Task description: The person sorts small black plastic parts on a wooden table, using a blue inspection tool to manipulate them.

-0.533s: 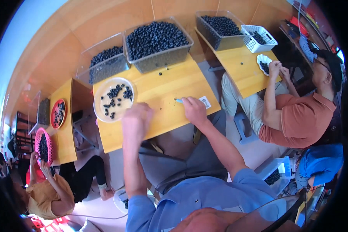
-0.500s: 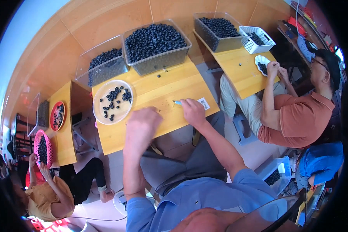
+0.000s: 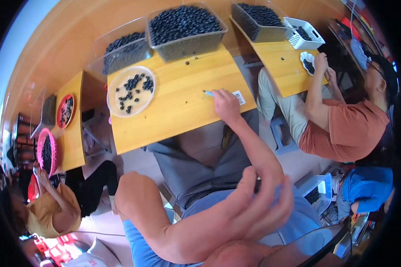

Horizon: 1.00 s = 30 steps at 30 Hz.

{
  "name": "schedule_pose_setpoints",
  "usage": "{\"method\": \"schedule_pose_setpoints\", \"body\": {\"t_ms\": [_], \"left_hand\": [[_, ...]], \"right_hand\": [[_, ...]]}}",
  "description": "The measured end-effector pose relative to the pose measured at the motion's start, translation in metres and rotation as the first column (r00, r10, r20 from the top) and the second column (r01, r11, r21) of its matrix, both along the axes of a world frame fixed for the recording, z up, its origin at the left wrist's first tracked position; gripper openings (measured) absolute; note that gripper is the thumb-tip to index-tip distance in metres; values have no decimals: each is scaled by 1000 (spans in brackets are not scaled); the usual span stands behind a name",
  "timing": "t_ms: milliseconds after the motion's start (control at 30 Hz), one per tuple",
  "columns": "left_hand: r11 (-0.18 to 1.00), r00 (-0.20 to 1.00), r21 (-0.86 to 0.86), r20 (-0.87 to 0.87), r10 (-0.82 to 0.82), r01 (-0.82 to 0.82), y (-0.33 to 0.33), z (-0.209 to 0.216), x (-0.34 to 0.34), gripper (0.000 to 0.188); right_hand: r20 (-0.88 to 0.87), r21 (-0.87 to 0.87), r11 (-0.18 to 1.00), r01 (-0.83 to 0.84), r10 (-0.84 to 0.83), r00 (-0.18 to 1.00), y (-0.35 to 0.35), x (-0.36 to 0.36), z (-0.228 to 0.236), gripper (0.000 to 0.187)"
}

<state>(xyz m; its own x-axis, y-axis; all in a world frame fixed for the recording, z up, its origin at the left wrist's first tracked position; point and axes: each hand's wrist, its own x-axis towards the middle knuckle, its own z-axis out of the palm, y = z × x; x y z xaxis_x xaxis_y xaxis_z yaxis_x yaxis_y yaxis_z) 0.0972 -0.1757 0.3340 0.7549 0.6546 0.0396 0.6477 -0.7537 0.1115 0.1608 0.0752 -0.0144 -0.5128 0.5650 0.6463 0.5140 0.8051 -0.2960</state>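
Observation:
My right hand [image 3: 227, 106] rests on the yellow table [image 3: 173, 120], its fingers closed round a small pen-like tool with a light-blue end [image 3: 208, 93]. Dark specks lie on the wood beside the tool's tip. My left hand [image 3: 254, 209] is raised close to me, away from the table, bent across my body over my right upper arm. Its fingers are apart, slightly blurred, and nothing shows in them. At the table's left, a round pale plate [image 3: 116, 107] carries scattered dark, round, berry-like pieces [image 3: 131, 84].
Two clear bins of dark pieces, a fuller one [image 3: 187, 49] and another [image 3: 124, 58], stand along the far edge. A white label [image 3: 239, 97] lies near my right hand. One co-worker [image 3: 352, 120] sits at the right table, another [image 3: 55, 204] at the left with a pink basket [image 3: 53, 151].
My left hand has swung from above the table's near edge back toward me and to the right, and its fingers have opened. My right hand still holds the tool on the table.

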Motion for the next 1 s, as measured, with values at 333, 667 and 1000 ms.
{"method": "schedule_pose_setpoints", "body": {"t_ms": [333,667,1000], "left_hand": [[783,997,622,-61,46,2,-21,-36,15,59],[966,959,237,236,-156,99,-20,-32,35,33],[823,765,95,440,470,-560,118,-166,-78,31]], "right_hand": [[27,24,1000,18,-19,999,5,2,-20,13],[91,-56,998,30,-24,996,20,10,-15,18],[120,24,996,-83,80,990,47,26,-8,10]]}}
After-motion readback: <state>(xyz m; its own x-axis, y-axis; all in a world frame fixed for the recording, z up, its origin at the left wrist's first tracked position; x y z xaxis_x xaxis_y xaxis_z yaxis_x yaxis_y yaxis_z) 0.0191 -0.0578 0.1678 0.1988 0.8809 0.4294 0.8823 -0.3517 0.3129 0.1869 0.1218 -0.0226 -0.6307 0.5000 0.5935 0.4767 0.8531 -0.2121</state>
